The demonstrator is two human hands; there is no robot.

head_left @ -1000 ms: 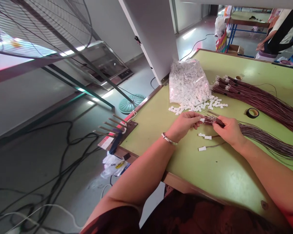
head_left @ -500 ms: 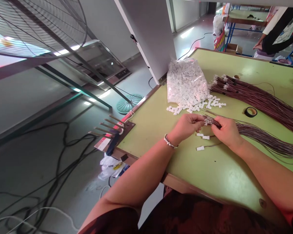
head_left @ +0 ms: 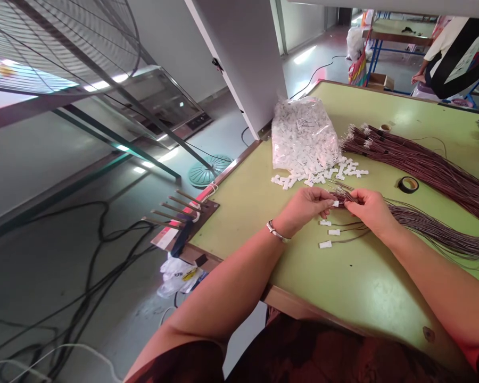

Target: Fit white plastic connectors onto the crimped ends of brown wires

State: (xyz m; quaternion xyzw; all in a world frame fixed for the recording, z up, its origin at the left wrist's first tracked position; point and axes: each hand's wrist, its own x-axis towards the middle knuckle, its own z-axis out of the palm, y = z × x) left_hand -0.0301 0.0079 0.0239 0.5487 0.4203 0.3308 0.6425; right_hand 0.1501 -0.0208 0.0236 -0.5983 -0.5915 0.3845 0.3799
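My left hand [head_left: 309, 208] pinches a small white plastic connector [head_left: 336, 204] between thumb and fingertips. Close on its right, my right hand [head_left: 365, 208] is closed on a thin dark wire [head_left: 346, 201] that meets the connector's end; how far it sits inside cannot be seen. Behind the fingers lie the bare metal tips of a wire bundle [head_left: 417, 219], which runs off to the right under my right hand. Just in front of my hands, several wires ending in white connectors [head_left: 325, 244] rest on the table.
Loose white connectors [head_left: 303, 178] spill from a clear bag [head_left: 305, 133] at the back of the green table [head_left: 243, 213]. A second wire bundle [head_left: 427, 159] and black tape [head_left: 407, 184] lie to the right. A pegged rack [head_left: 201, 215] sits at the left edge. Another person [head_left: 451, 58] is beyond.
A white connector now shows between my left fingertips, against the wire in my right hand. My right hand has let the wire bundle down, and the connectored wires in front have shifted slightly.
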